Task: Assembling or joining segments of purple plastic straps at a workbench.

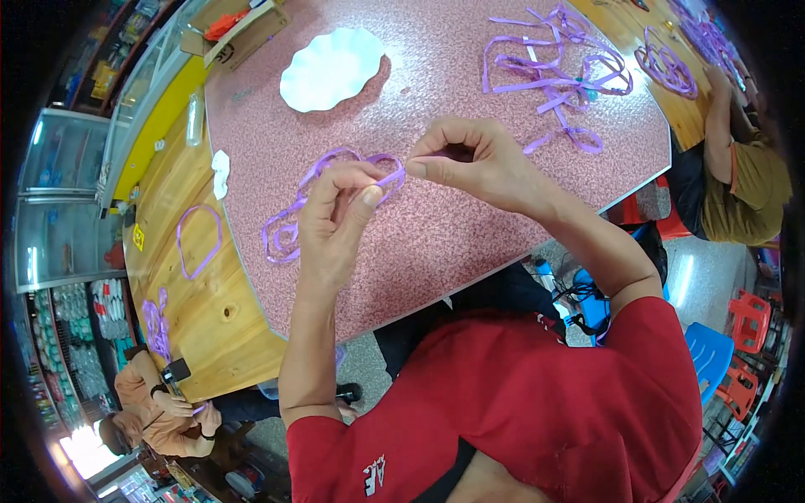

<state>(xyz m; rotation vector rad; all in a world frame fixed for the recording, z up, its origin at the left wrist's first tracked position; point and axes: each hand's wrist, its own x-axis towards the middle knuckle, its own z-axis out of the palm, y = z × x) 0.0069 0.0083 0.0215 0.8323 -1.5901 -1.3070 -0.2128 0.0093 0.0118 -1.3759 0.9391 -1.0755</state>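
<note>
My left hand (335, 210) is closed in a pinch on a narrow purple ribbon (392, 178), which curves up in a loop from its fingertips. More of the ribbon lies in loose coils on the table, beyond and to the left of that hand. Just right of the loop, my right hand (486, 163) is closed with thumb and forefinger pressed together. Whatever it pinches, if anything, is too small to make out. Both hands are above the pink speckled table (402, 277).
A white scalloped dish (331, 69) and a cardboard box (239, 33) stand at the far side. Tangled purple ribbons (558, 71) lie at far right. On the left wooden table (226, 314) is a ribbon loop (199, 241). Co-workers sit at left (159, 402) and right (746, 180).
</note>
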